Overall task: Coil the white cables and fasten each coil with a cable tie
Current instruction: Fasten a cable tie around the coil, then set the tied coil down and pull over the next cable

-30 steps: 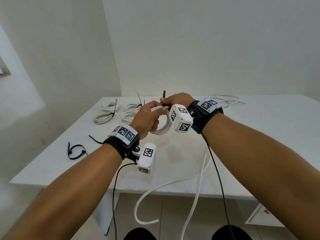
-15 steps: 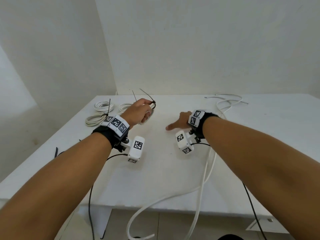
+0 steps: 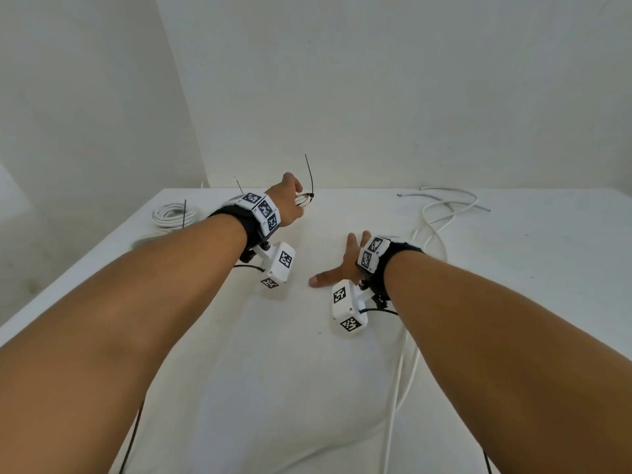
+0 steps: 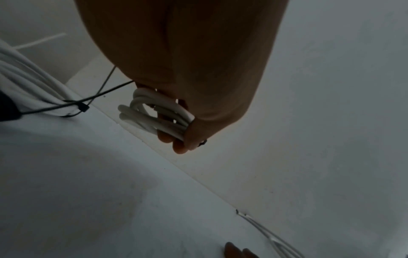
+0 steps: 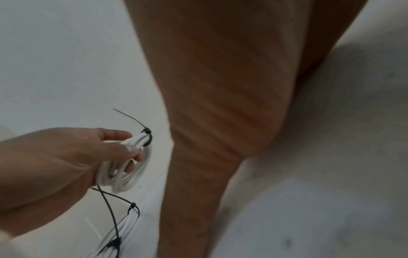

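My left hand [image 3: 289, 200] grips a small white cable coil [image 5: 132, 164] fastened with a black cable tie [image 5: 146, 137], held above the far left of the white table [image 3: 307, 388]. The tie's tail [image 3: 309, 172] sticks up. In the left wrist view the coil [image 4: 154, 117] sits between thumb and fingers. My right hand [image 3: 345, 265] lies flat on the table with straight fingers and holds nothing. Loose white cables [image 3: 444, 206] lie at the far right, and one strand [image 3: 407, 354] runs down past my right forearm.
Tied coils [image 3: 174, 213] with black tie tails lie at the far left of the table, also seen as tied coils [image 5: 123, 225] in the right wrist view. White walls stand close behind the table. Black camera leads hang from both wrists.
My left hand carried the tied coil away toward the far left of the table. My right hand let go of it, dropped to the tabletop and spread flat. The head view tilted up.
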Action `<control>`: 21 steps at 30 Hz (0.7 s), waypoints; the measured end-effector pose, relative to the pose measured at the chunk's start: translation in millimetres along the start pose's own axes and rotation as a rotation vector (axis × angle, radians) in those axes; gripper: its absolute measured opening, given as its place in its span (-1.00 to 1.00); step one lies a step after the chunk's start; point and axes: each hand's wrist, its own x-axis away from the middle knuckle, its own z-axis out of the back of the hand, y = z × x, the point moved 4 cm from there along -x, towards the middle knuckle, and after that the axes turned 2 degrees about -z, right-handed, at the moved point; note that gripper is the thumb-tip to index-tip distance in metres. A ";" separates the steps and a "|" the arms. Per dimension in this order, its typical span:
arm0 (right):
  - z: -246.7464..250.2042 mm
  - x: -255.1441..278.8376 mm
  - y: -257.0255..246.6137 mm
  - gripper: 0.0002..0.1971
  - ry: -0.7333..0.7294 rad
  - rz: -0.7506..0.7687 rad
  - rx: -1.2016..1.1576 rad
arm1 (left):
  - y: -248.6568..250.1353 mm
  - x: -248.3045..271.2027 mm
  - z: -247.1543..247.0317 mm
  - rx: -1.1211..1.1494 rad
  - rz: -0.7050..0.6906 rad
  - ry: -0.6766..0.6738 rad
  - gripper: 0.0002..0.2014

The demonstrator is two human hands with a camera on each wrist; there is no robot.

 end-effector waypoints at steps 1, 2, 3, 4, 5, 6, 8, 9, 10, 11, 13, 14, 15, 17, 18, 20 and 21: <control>-2.4 -6.3 0.5 0.21 -0.010 -0.002 -0.009 | 1.0 -7.7 -3.4 -0.030 0.005 -0.011 -0.59; -3.9 -10.1 1.1 0.27 -0.021 -0.006 -0.014 | 1.7 -14.4 -5.8 -0.069 0.007 -0.017 -0.61; -6.4 -15.7 2.3 0.36 -0.028 -0.020 -0.022 | 1.8 -20.6 -8.3 -0.110 0.004 -0.018 -0.62; -8.0 -19.0 3.4 0.43 -0.035 -0.029 -0.032 | 1.3 -25.9 -11.2 -0.148 -0.001 -0.019 -0.64; -10.5 -22.9 3.9 0.47 -0.041 -0.033 -0.039 | -0.2 -30.1 -14.4 -0.180 -0.007 -0.020 -0.66; -12.0 -24.4 4.6 0.48 -0.049 -0.031 -0.040 | -2.2 -34.0 -17.5 -0.212 -0.012 -0.023 -0.68; -13.9 -27.3 6.3 0.48 -0.047 -0.030 -0.048 | -8.7 -41.2 -23.0 -0.262 -0.006 -0.030 -0.70; -13.6 -28.0 6.2 0.47 -0.041 -0.026 -0.053 | -11.9 -43.6 -24.4 -0.276 0.004 -0.031 -0.70; -12.9 -28.2 6.4 0.46 -0.041 -0.024 -0.055 | -15.2 -46.5 -25.3 -0.284 0.018 -0.028 -0.70; -13.3 -29.7 6.3 0.46 -0.039 -0.026 -0.054 | -18.6 -48.6 -25.8 -0.289 0.027 -0.021 -0.70; -13.5 -30.6 6.2 0.48 -0.045 -0.028 -0.042 | -22.9 -51.3 -26.5 -0.287 0.027 -0.003 -0.72; -13.4 -31.2 6.1 0.49 -0.045 -0.024 -0.038 | -24.7 -52.4 -27.0 -0.280 0.026 0.001 -0.73; -14.7 -33.3 6.1 0.50 -0.047 -0.025 -0.042 | -26.3 -52.7 -28.7 -0.271 0.023 -0.002 -0.74; -16.5 -35.3 5.9 0.52 -0.058 -0.032 -0.045 | -27.4 -52.8 -30.7 -0.257 0.017 -0.003 -0.76; -17.2 -36.7 6.0 0.53 -0.058 -0.035 -0.045 | -26.9 -52.5 -30.8 -0.251 0.016 0.000 -0.77; -18.2 -37.8 5.9 0.53 -0.052 -0.038 -0.044 | -26.5 -51.9 -30.9 -0.250 0.015 0.004 -0.81; -18.5 -38.3 6.1 0.53 -0.047 -0.039 -0.043 | -26.5 -51.7 -30.8 -0.253 0.014 0.003 -0.82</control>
